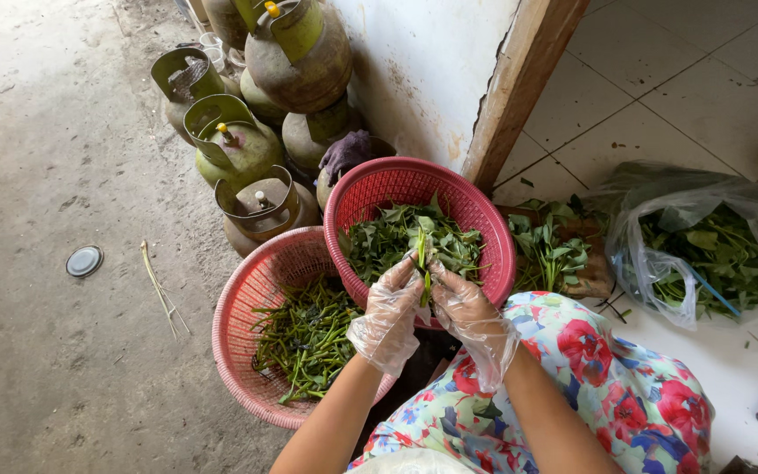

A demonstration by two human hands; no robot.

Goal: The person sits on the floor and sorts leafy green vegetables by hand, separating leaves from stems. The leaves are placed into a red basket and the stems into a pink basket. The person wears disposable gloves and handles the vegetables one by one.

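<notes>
We pluck leaves off a green sprig over the baskets

Our left hand [388, 316] and right hand [471, 320] pinch the sprig [424, 263]; beyond our fingers the leaf basket [484, 206] catches leaves, left of them the stem basket [239, 298]
</notes>
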